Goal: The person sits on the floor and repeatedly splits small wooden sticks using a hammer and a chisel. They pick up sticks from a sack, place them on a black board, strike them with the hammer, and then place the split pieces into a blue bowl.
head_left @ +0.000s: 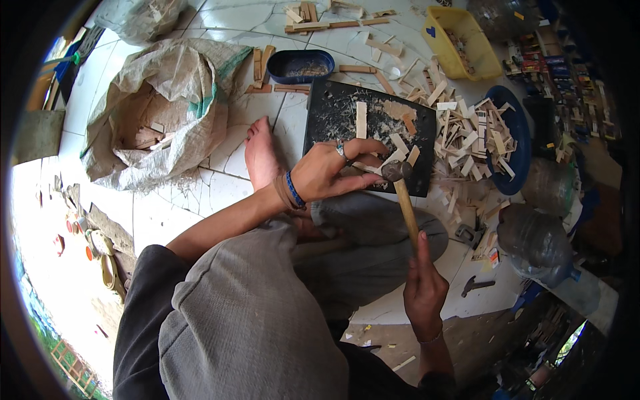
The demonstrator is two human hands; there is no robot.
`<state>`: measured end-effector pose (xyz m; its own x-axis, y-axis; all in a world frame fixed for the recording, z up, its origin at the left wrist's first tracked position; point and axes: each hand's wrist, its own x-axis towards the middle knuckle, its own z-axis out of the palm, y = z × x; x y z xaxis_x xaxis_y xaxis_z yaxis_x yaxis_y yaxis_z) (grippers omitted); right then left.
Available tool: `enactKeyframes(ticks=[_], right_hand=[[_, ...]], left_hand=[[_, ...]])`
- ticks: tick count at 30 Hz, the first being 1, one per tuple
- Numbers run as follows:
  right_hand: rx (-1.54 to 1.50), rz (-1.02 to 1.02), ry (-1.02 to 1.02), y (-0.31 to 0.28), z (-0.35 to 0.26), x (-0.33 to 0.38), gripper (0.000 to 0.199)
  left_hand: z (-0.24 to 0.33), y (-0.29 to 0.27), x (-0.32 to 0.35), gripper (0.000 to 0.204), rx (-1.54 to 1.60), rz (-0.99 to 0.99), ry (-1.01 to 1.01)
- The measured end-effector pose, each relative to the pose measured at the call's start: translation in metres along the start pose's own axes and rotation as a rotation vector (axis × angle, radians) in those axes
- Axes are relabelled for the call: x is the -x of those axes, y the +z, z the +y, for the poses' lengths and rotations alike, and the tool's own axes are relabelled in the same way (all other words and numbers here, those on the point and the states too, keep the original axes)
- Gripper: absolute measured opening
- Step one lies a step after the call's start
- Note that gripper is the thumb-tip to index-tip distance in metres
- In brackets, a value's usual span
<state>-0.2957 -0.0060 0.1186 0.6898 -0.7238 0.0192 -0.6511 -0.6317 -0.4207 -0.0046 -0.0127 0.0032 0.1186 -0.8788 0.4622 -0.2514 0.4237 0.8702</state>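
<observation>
The right hand [427,293] closes round one claw hammer's [405,203] handle, nearer the person than the black board [327,127]. Over the board, the left thumb and forefinger of the left hand [323,175] curve around one pale wood slat [367,166]; whether clamped, I cannot tell. A second hammer [477,285] lies right of the board.

Before you, wood strips [361,120] lie on a board [321,123]; a sack [160,170] sits left of it, a basin [523,140] right, a tub [489,67] behind and right.
</observation>
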Motion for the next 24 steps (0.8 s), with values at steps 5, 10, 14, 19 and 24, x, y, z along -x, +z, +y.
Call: enactKeyframes(ticks=[5,10,14,19,24], right_hand=[[-0.026,0.034,-0.014,-0.006,0.004,0.005,0.062],[-0.157,0.312,-0.092,-0.001,0.01,0.013,0.059],[0.057,-0.052,-0.091,0.002,0.02,0.009,0.052],[0.03,0.235,-0.176,0.003,0.02,0.014,0.054],[0.002,0.053,-0.153,0.007,0.023,0.011,0.053]], left_hand=[[0.001,0.004,0.002,0.045,0.155,0.006,-0.133],[0.003,-0.002,0.003,0.046,0.151,-0.079,-0.199],[0.002,0.0,0.001,0.042,0.158,-0.039,-0.167],[0.003,0.001,0.001,0.041,0.154,-0.025,-0.189],[0.003,-0.005,0.002,0.045,0.11,-0.099,-0.17]])
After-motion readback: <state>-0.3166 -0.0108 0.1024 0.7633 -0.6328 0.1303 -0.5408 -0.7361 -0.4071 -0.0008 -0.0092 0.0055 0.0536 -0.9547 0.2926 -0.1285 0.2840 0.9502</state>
